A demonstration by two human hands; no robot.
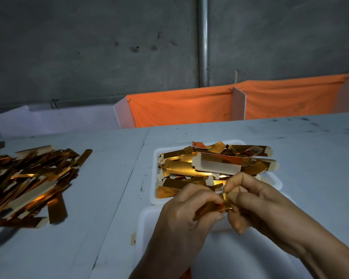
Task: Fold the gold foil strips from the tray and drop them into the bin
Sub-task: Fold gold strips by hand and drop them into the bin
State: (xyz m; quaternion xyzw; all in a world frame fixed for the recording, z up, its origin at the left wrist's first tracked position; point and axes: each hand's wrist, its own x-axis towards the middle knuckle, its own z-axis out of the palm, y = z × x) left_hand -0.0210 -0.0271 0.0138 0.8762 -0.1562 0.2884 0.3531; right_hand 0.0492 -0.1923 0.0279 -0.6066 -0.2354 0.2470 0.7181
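Shiny gold foil strip (pixel 214 207), creased, pinched between left hand (pixel 186 211) and right hand (pixel 256 204). More shiny gold strips (pixel 199 170) in a smooth white plastic tray (pixel 154 198), some showing a dull pale paper back. Another glossy gold heap (pixel 28 182) far left on a smooth, matt grey table (pixel 109 178) with dark scuffs. Soft orange cloth (pixel 181 107) at the far edge. Rough grey concrete wall (pixel 89 47). Smooth metal pipe (pixel 203 41).
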